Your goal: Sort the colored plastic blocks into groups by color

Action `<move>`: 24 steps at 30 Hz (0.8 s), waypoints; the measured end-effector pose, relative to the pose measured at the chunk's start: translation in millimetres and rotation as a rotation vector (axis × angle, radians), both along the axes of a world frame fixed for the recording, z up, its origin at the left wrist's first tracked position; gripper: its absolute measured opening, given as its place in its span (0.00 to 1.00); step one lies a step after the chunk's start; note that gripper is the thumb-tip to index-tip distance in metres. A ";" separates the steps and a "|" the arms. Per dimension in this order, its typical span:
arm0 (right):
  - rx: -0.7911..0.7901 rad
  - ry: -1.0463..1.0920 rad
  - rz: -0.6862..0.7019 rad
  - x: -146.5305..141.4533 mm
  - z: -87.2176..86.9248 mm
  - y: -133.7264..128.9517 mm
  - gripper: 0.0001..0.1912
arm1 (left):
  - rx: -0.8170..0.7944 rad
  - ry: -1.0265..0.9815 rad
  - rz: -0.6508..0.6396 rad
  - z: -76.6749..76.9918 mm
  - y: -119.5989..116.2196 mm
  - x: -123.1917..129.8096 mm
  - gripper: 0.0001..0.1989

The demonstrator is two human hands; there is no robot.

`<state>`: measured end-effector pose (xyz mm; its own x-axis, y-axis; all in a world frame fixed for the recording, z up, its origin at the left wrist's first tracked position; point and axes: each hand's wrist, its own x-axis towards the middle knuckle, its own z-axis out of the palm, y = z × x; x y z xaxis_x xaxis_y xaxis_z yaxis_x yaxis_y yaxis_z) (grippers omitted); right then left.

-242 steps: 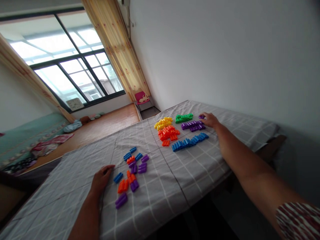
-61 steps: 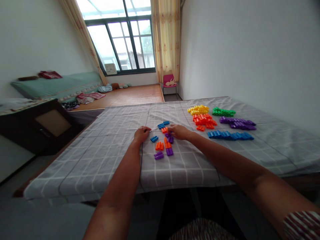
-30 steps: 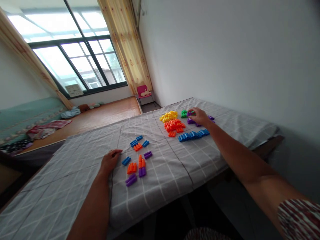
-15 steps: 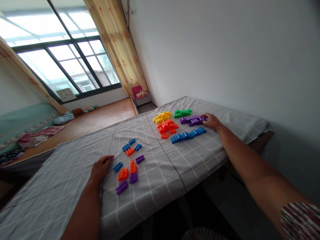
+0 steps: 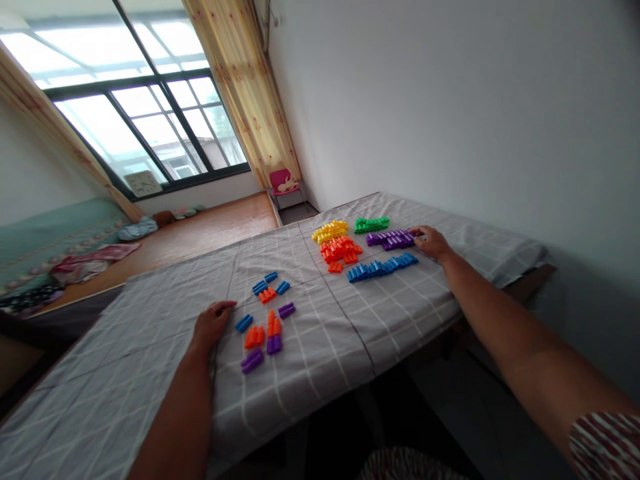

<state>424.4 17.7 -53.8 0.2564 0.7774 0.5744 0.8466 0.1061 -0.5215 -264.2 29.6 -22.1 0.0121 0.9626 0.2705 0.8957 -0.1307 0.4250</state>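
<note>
My right hand [image 5: 433,243] reaches over the table to the right end of a cluster of purple plastic blocks [image 5: 390,239], its fingers closed on the end block. These blocks look like short joined tubes. My left hand [image 5: 214,323] lies on the cloth with fingers stretched out, holding nothing I can see. Nearest to it is a small blue block [image 5: 244,323]. Around that lie an orange block [image 5: 255,337], a purple block [image 5: 253,361], a joined orange and purple piece [image 5: 274,333], another purple block [image 5: 287,310] and several blue ones [image 5: 271,276].
Groups of yellow [image 5: 330,231], orange [image 5: 341,249], green [image 5: 371,225] and blue [image 5: 383,267] blocks stand close to the purple cluster. A grey checked cloth [image 5: 320,340] covers the table. The white wall [image 5: 450,113] borders its far right side. A pink chair [image 5: 281,180] stands beyond.
The view has shifted slightly, so everything sits a little further right. My right hand stays at the purple cluster's end, and my left hand remains beside the small blue block.
</note>
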 end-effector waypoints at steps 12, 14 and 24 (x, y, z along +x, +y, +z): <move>0.352 -0.169 -0.046 -94.1 50.6 -6.9 0.17 | -0.008 0.031 0.018 -2.8 -4.6 13.8 0.17; 0.330 -0.179 0.164 -152.1 63.8 -9.8 0.15 | -0.001 0.032 0.015 -3.2 -5.3 15.2 0.16; -0.251 -0.386 0.899 -373.0 45.6 -40.6 0.17 | 0.024 -0.005 -0.028 -7.0 -6.9 15.2 0.16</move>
<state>51.4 -22.9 -8.2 -0.6531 0.7005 0.2877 0.6222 0.7129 -0.3236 -249.0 22.7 -29.0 0.0378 0.9551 0.2938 0.8893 -0.1662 0.4261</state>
